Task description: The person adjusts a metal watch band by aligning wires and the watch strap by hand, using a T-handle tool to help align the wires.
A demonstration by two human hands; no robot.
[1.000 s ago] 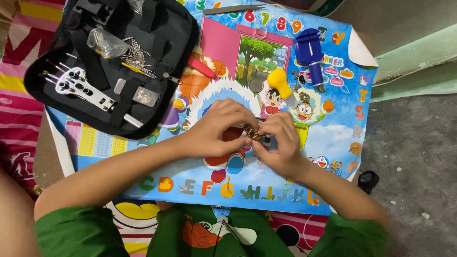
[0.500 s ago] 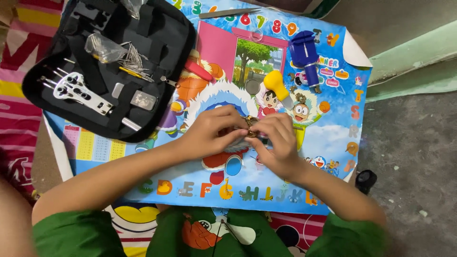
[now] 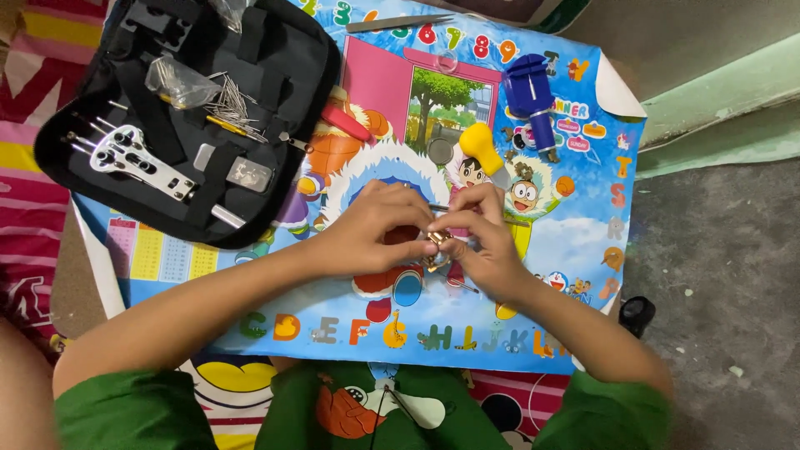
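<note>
Both hands meet over the middle of a colourful cartoon poster board (image 3: 533,275). My left hand (image 3: 371,229) and my right hand (image 3: 482,242) pinch the same small gold-coloured metal piece (image 3: 437,244), which looks like a watch part; most of it is hidden by the fingers. A thin dark tool (image 3: 439,207) shows between the fingers, and I cannot tell which hand holds it.
An open black tool case (image 3: 179,117) with a metal opener, pins in a bag and small tools lies at the upper left. On the board lie a blue tool (image 3: 531,100), a yellow-handled tool (image 3: 482,150), a red-handled tool (image 3: 346,123) and a round metal disc (image 3: 439,151). Tweezers (image 3: 400,22) rest at the top edge. A grey floor (image 3: 717,250) is at the right.
Both hands stay together on the small gold piece, with only slight finger shifts. The view has shifted a little.
</note>
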